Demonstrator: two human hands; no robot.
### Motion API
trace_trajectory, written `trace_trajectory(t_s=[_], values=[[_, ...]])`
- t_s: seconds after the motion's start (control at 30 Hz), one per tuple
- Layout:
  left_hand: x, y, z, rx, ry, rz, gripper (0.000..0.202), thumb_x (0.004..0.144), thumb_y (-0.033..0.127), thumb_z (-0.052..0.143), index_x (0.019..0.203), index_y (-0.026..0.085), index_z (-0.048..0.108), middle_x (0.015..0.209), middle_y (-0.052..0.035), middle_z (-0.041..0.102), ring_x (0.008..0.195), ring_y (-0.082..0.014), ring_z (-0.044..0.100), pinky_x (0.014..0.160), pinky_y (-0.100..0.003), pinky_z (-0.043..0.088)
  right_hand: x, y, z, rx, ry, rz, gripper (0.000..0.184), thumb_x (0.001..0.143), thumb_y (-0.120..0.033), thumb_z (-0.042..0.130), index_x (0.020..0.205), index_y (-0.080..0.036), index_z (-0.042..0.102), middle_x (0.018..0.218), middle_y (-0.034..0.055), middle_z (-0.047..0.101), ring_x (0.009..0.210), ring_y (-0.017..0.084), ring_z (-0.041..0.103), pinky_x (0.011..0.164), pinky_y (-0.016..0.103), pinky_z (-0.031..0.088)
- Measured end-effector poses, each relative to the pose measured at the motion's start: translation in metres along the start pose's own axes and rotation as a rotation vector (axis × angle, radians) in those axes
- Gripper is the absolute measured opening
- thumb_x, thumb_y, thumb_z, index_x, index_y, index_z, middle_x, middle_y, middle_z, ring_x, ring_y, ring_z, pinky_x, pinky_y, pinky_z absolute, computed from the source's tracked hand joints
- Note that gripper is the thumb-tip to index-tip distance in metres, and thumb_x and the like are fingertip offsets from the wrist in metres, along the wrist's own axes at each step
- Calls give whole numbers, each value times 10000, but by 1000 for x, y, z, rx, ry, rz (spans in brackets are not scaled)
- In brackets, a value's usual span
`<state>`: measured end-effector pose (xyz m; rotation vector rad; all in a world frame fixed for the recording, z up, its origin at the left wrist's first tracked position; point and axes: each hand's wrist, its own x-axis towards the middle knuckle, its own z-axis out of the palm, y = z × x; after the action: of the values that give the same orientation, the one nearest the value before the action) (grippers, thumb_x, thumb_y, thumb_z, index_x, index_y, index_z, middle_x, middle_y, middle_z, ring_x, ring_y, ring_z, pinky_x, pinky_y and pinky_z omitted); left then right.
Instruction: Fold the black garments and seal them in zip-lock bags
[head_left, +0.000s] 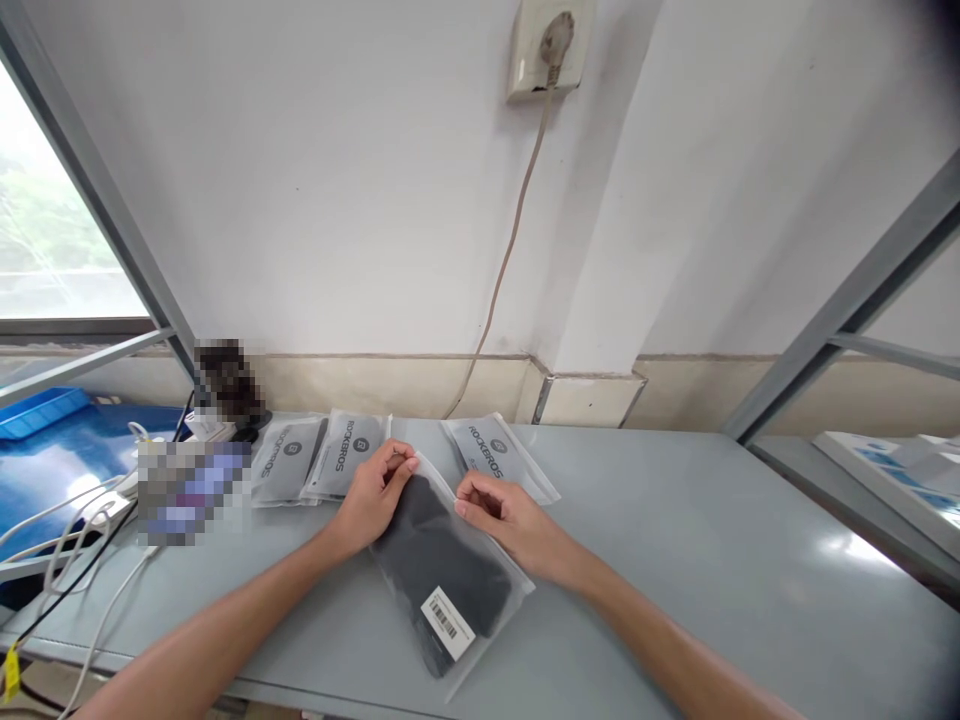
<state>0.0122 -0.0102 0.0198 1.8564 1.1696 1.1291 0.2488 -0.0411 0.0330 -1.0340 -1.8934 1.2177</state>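
A frosted plastic zip bag [420,540] lies aslant on the grey table, with a dark, flat item inside that I cannot make out. A white barcode label [448,622] shows near its lower end. My left hand [379,490] pinches the bag's upper corner between thumb and fingers. Along the right edge, my right hand [506,515] pinches the bag's rim, a little below the left hand. Just beyond my hands lie more printed zip bags: one bag [491,450] behind the right hand, another bag [345,455] by the left hand, and a third bag [289,465] farther left.
At the left, a blurred bluish object [199,490] sits among white cables [82,540] and a power strip [127,490]. A blue tray [45,412] rests farther left. Grey metal posts [840,310] frame the table [675,560]. A cord [514,230] hangs down the wall behind.
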Motion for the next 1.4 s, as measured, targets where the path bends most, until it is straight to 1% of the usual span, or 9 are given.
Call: trace_trajectory(t_s=[0.5,0.7,0.8,0.93,1.0,1.07,1.17,1.23,1.4], values=[[11,-15,-13,133,157,0,260,1023,477,508,1005,234,599,707,39,595,659,-180,548,658,-283,400,5,4,-13,97,-83,68,340,966,-491,632,788,-220,533,666,-69,372,606,120,301,551,271,222],[21,-28,-31,215,272,-42,276,1030,482,458,1015,229,567,629,55,510,571,-174,489,573,-271,349,2,6,-25,65,-77,101,281,952,-377,620,750,-220,504,664,-72,334,602,115,266,531,258,196],[22,-32,-30,265,241,-41,300,1049,480,405,1035,226,566,653,46,536,587,-173,510,574,-266,375,0,6,-27,63,-85,132,301,955,-361,593,724,-220,460,653,-74,327,568,102,279,508,248,202],[21,-31,-27,366,107,-11,384,1070,469,335,988,234,627,742,12,643,667,-189,586,642,-281,461,0,8,-22,71,-135,199,253,940,-453,633,849,-231,551,698,-70,433,528,89,373,463,220,305],[21,-30,-29,445,66,2,401,1083,442,301,1021,244,644,779,3,676,705,-201,612,703,-304,492,0,10,-18,84,-205,219,227,906,-423,676,872,-227,566,689,-72,466,507,83,367,437,211,322],[20,-31,-32,550,83,8,337,1066,432,366,1100,235,637,900,-38,703,860,-244,641,833,-363,503,0,12,-14,94,-239,236,205,891,-362,668,820,-226,532,632,-84,451,477,79,348,413,205,312],[19,-34,-35,719,132,-1,375,919,479,641,1144,179,631,1151,-154,658,1141,-370,566,1000,-500,439,1,12,-12,72,-179,258,169,879,-307,619,794,-239,490,559,-103,403,436,83,315,382,207,260],[18,-37,-35,817,125,-21,434,834,471,733,1121,157,644,1192,-197,626,1169,-416,538,990,-539,439,2,12,-14,71,-120,233,148,862,-270,602,777,-237,486,540,-105,377,462,88,310,416,210,248],[23,-44,-39,904,79,-48,243,837,276,646,1050,161,672,1109,-165,653,1098,-366,588,967,-485,477,5,15,-20,134,-52,176,143,829,-215,553,719,-223,462,576,-91,339,549,98,270,514,241,209]])
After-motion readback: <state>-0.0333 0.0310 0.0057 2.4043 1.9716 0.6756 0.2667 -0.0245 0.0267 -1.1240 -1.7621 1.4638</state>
